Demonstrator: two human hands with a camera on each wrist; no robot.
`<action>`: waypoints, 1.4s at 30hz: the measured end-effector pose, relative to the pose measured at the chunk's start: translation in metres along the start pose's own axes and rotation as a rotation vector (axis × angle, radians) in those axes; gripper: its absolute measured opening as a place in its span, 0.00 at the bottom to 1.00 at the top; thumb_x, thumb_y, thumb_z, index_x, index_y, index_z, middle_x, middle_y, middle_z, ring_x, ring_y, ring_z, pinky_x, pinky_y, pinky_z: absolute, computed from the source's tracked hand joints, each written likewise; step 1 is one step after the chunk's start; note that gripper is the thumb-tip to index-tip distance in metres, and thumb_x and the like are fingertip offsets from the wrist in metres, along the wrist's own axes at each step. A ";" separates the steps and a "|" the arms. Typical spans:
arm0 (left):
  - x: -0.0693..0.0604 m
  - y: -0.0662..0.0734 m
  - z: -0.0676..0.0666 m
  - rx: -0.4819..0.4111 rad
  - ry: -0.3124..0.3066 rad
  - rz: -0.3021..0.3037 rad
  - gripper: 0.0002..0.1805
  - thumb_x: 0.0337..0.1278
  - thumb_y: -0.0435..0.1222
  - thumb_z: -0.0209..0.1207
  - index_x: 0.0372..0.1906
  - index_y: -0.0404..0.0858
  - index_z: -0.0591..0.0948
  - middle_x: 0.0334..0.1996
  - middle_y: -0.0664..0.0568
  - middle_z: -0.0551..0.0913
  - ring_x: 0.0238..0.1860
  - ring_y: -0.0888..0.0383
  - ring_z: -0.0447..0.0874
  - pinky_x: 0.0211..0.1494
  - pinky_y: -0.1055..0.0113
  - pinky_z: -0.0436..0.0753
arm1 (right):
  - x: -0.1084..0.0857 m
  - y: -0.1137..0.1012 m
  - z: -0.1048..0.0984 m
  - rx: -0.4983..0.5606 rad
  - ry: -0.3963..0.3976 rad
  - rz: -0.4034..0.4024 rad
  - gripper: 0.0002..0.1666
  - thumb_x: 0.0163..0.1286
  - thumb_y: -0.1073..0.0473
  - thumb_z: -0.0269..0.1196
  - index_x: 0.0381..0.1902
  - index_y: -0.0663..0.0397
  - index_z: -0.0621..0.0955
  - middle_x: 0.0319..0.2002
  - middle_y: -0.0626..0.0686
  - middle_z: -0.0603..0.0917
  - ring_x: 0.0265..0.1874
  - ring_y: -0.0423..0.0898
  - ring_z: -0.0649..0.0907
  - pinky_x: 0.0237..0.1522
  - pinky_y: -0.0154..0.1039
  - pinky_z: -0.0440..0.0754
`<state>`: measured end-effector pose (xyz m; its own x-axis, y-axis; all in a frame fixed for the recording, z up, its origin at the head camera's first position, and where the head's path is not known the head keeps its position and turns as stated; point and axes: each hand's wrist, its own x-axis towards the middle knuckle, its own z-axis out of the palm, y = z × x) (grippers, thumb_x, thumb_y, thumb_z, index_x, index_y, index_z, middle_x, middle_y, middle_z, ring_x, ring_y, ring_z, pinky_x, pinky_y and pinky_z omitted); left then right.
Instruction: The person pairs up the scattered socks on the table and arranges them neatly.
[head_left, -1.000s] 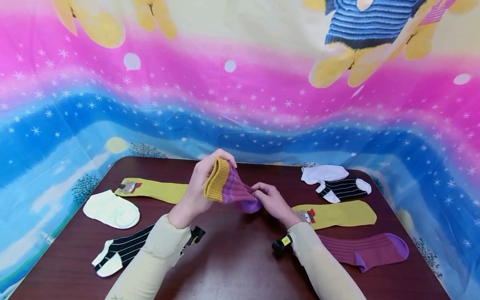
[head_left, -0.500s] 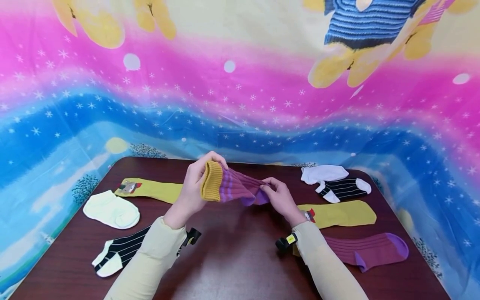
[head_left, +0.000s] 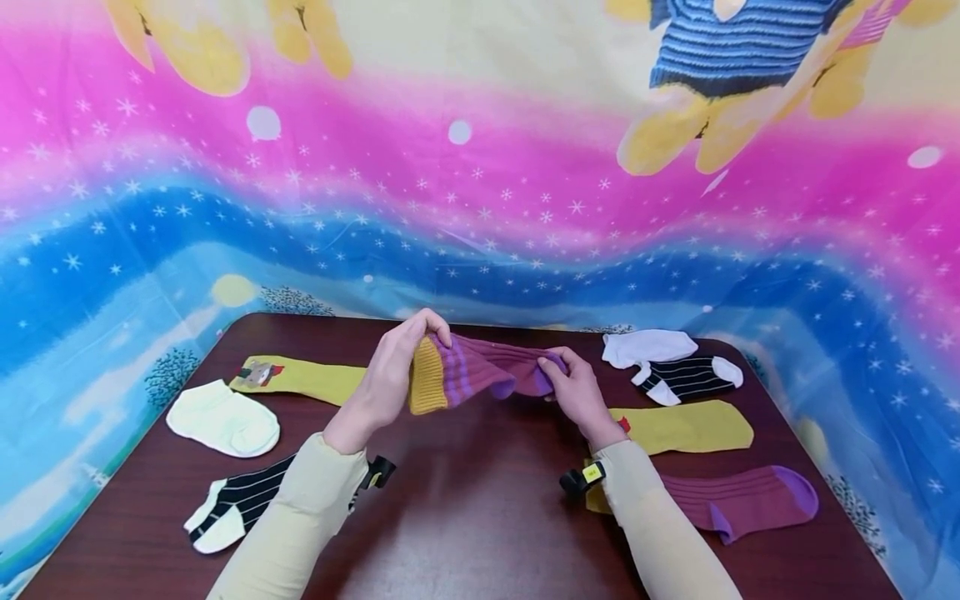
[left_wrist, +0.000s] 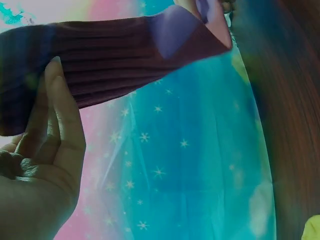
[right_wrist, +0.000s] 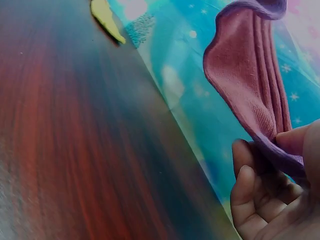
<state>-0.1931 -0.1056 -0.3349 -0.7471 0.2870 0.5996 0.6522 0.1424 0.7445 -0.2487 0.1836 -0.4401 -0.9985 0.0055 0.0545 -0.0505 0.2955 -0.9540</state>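
Observation:
A mauve sock with a mustard cuff and purple stripes is stretched sideways in the air above the table. My left hand grips it near the cuff, fingers on its far side. My right hand pinches the purple toe end between thumb and fingers. In the left wrist view the sock spans from the left fingers toward its purple heel. The right wrist view has the toe of the sock between the right thumb and fingers.
On the brown table, a yellow sock, white socks and a striped black sock lie left. At right are a white sock, black striped sock, yellow sock and mauve sock. Patterned cloth hangs behind.
My right hand has moved right and slightly up with the toe end, so the sock is stretched longer. My left hand has shifted slightly left, and the cuff opening has turned from view.

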 end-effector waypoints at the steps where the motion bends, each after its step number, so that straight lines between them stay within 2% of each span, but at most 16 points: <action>1: -0.001 -0.001 -0.001 -0.002 -0.007 -0.020 0.20 0.78 0.47 0.40 0.41 0.40 0.78 0.39 0.53 0.79 0.42 0.53 0.77 0.50 0.57 0.73 | 0.000 0.000 -0.002 0.003 0.007 0.005 0.16 0.79 0.52 0.59 0.58 0.54 0.80 0.49 0.61 0.81 0.36 0.51 0.82 0.34 0.41 0.84; 3: -0.002 -0.003 -0.002 -0.005 -0.025 -0.080 0.15 0.75 0.48 0.49 0.44 0.42 0.78 0.41 0.53 0.80 0.47 0.54 0.77 0.56 0.53 0.70 | 0.001 0.000 -0.005 0.011 0.020 0.018 0.17 0.79 0.51 0.59 0.58 0.54 0.79 0.49 0.61 0.81 0.37 0.52 0.82 0.35 0.41 0.84; 5: -0.004 -0.005 -0.002 0.004 -0.050 -0.157 0.13 0.68 0.50 0.60 0.46 0.46 0.78 0.42 0.54 0.81 0.49 0.56 0.77 0.58 0.51 0.69 | 0.002 0.001 -0.008 0.011 0.030 0.025 0.18 0.79 0.51 0.59 0.58 0.54 0.79 0.50 0.61 0.81 0.39 0.52 0.82 0.35 0.40 0.84; 7: -0.005 -0.006 -0.001 0.022 -0.081 -0.222 0.16 0.60 0.50 0.69 0.47 0.50 0.78 0.41 0.56 0.83 0.48 0.57 0.79 0.55 0.50 0.74 | 0.003 0.001 -0.010 0.018 0.039 0.030 0.17 0.79 0.51 0.59 0.58 0.55 0.79 0.50 0.61 0.81 0.40 0.52 0.82 0.35 0.40 0.84; 9: -0.006 -0.009 -0.001 0.045 -0.110 -0.248 0.18 0.57 0.46 0.72 0.47 0.51 0.77 0.42 0.56 0.83 0.46 0.57 0.80 0.51 0.50 0.76 | 0.004 0.002 -0.012 0.026 0.043 0.030 0.18 0.79 0.51 0.58 0.58 0.56 0.78 0.51 0.62 0.80 0.41 0.52 0.82 0.36 0.40 0.83; 12: -0.006 -0.016 0.000 0.057 -0.140 -0.240 0.17 0.58 0.34 0.70 0.48 0.48 0.76 0.45 0.55 0.82 0.46 0.56 0.81 0.53 0.50 0.77 | 0.005 0.001 -0.016 0.046 0.062 0.049 0.20 0.79 0.50 0.59 0.59 0.56 0.77 0.53 0.62 0.81 0.42 0.52 0.82 0.38 0.39 0.83; 15: -0.006 -0.023 -0.001 0.072 -0.139 -0.238 0.19 0.57 0.25 0.63 0.50 0.46 0.76 0.50 0.54 0.81 0.51 0.56 0.79 0.59 0.52 0.71 | 0.006 0.000 -0.021 0.089 0.091 0.085 0.23 0.77 0.47 0.61 0.59 0.57 0.76 0.55 0.60 0.82 0.44 0.49 0.83 0.42 0.37 0.82; 16: -0.006 -0.025 -0.003 0.082 -0.134 -0.248 0.20 0.56 0.24 0.62 0.52 0.45 0.76 0.52 0.53 0.80 0.51 0.55 0.79 0.57 0.52 0.72 | 0.006 0.000 -0.023 0.111 0.101 0.100 0.24 0.76 0.46 0.63 0.58 0.57 0.76 0.54 0.59 0.83 0.44 0.49 0.83 0.43 0.37 0.82; 19: -0.007 -0.033 -0.007 0.116 -0.112 -0.298 0.24 0.57 0.25 0.60 0.57 0.46 0.76 0.58 0.52 0.78 0.40 0.53 0.78 0.46 0.53 0.74 | 0.007 0.001 -0.030 0.186 0.112 0.130 0.25 0.74 0.45 0.65 0.55 0.59 0.77 0.52 0.57 0.84 0.42 0.45 0.84 0.45 0.37 0.82; 21: -0.008 -0.039 -0.010 0.133 -0.100 -0.339 0.25 0.58 0.27 0.59 0.59 0.46 0.75 0.50 0.49 0.80 0.30 0.53 0.74 0.38 0.56 0.73 | 0.007 0.001 -0.035 0.241 0.098 0.145 0.25 0.74 0.46 0.64 0.56 0.61 0.77 0.52 0.57 0.82 0.43 0.45 0.83 0.47 0.36 0.82; 26: -0.010 -0.058 -0.016 0.118 -0.078 -0.412 0.19 0.61 0.27 0.57 0.56 0.41 0.76 0.31 0.46 0.81 0.24 0.52 0.75 0.33 0.58 0.75 | 0.004 0.000 -0.043 0.370 0.034 0.189 0.27 0.80 0.48 0.57 0.64 0.64 0.73 0.54 0.56 0.76 0.46 0.44 0.81 0.49 0.35 0.80; 29: -0.012 -0.066 -0.018 0.117 -0.064 -0.437 0.16 0.63 0.27 0.56 0.54 0.38 0.77 0.34 0.45 0.82 0.28 0.50 0.77 0.33 0.58 0.77 | 0.004 0.002 -0.046 0.422 0.018 0.216 0.28 0.81 0.48 0.55 0.66 0.63 0.71 0.53 0.55 0.76 0.46 0.43 0.82 0.48 0.35 0.80; 36: -0.016 -0.077 -0.022 0.158 -0.035 -0.468 0.10 0.65 0.28 0.57 0.49 0.36 0.80 0.31 0.45 0.80 0.27 0.50 0.76 0.33 0.58 0.76 | 0.006 0.003 -0.051 0.548 -0.016 0.247 0.26 0.85 0.52 0.46 0.71 0.61 0.65 0.60 0.58 0.69 0.51 0.45 0.79 0.52 0.37 0.80; 39: -0.018 -0.081 -0.022 0.155 -0.024 -0.478 0.10 0.65 0.28 0.56 0.49 0.35 0.81 0.31 0.44 0.81 0.27 0.49 0.78 0.33 0.58 0.77 | 0.005 0.002 -0.052 0.614 -0.045 0.243 0.23 0.85 0.53 0.42 0.69 0.59 0.64 0.60 0.56 0.69 0.53 0.46 0.79 0.54 0.39 0.78; 42: -0.018 -0.083 -0.023 0.150 -0.015 -0.489 0.10 0.65 0.28 0.56 0.49 0.34 0.81 0.33 0.43 0.82 0.29 0.49 0.81 0.35 0.58 0.79 | 0.004 0.002 -0.054 0.674 -0.070 0.239 0.20 0.85 0.54 0.40 0.65 0.57 0.65 0.58 0.54 0.74 0.54 0.46 0.80 0.56 0.40 0.77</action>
<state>-0.2365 -0.1445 -0.4012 -0.9684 0.1659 0.1861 0.2384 0.3977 0.8860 -0.2519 0.2359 -0.4261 -0.9818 -0.0718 -0.1758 0.1899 -0.3600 -0.9134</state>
